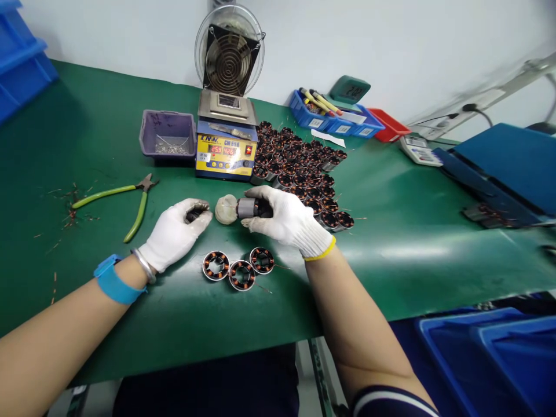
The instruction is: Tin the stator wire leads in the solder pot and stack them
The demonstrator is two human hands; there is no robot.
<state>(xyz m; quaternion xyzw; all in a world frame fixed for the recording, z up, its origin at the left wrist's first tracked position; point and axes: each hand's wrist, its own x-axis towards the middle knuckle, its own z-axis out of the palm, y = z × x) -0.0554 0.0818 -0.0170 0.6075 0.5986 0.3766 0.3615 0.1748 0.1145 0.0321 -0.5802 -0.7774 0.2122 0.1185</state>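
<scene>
Green bench top, right end cut off by the frame; on it a packed cluster of copper-wound ring cores in grey metal shells, partly covered by the white-knit-gloved right hand; the white-gloved left hand has curled fingers, darkened at the tips, grip cannot be told; grey metal-shelled cylinder clamped between right thumb and fingers, its right end hidden; pale round lump beside its left end, contact unclear.

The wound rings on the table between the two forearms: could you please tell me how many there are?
3: left ring, right ring, and, between them, the nearest ring.
</scene>
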